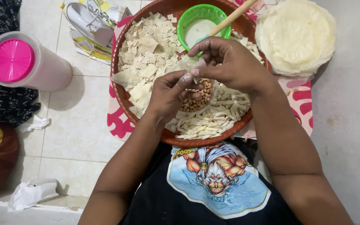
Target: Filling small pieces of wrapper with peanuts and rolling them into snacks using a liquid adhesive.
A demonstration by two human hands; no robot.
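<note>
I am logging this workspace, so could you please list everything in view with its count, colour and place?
Round tray: one, brown, centre, on a pink-patterned mat.
Dough scraps: many, cream, piled in the tray.
Peanuts: many, tan, in a clear bowl in the tray.
Small bowl: one, green, holding white paste and a wooden stick, top of tray.
Wrapper stack: one, pale yellow, top right.
Lidded jar: one, pink lid, left, on the tiled floor.
Crumpled tissues: two, white, lower left.
Dough piece: one, cream, pinched by both hands.
Left hand; right hand: over the tray.
</note>
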